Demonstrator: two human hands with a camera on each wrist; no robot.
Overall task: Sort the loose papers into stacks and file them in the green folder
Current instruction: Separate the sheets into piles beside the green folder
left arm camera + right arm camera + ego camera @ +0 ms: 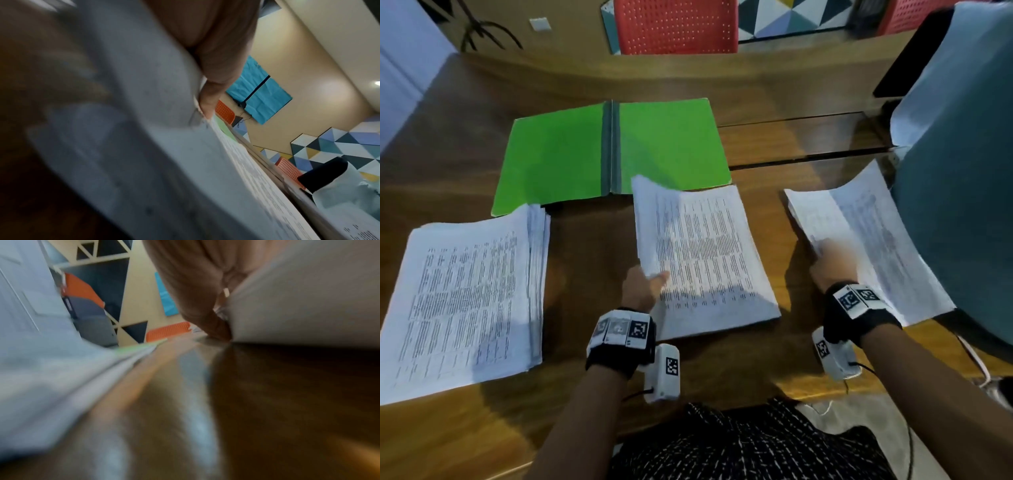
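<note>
The green folder lies open on the wooden table, far centre. Three stacks of printed papers lie nearer: a left stack, a middle stack and a right stack. My left hand pinches the left edge of the middle stack's top sheets, thumb on top, and that edge is lifted. My right hand holds the right stack at its near left edge, where the sheets curl up; the fingers are under the paper.
A grey-blue chair back with a dark object above it crowds the right side, close to the right stack. Red perforated chairs stand beyond the table's far edge. A cable hangs at my lap.
</note>
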